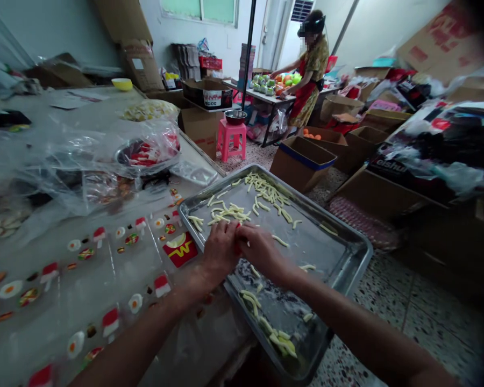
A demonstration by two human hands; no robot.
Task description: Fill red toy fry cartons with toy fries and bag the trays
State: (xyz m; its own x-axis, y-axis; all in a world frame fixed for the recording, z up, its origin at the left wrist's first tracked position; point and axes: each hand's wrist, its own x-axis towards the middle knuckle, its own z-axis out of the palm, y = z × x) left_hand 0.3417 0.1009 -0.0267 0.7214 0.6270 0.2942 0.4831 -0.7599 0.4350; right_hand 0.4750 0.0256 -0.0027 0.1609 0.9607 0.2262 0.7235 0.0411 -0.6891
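Observation:
Over the near left part of a metal tray (302, 317), my left hand (219, 251) and my right hand (262, 250) meet with fingers closed. Between them shows a small red piece (237, 241), mostly covered by the fingers; I cannot make out its full shape. Pale yellow miniature fries (266, 188) lie in the tray, piled at the far end and scattered elsewhere. Just left of my left hand, a flat red fry carton (180, 250) with a yellow zigzag mark lies on the table, pale yellow at its top.
Rows of small toy-food pieces (111, 321) cover the table on the left. Behind them are clear plastic bags (76, 156) and a bowl of red pieces (145, 154). A pink stool (231, 141), cardboard boxes (302, 161) and a person (312, 70) at another table stand beyond.

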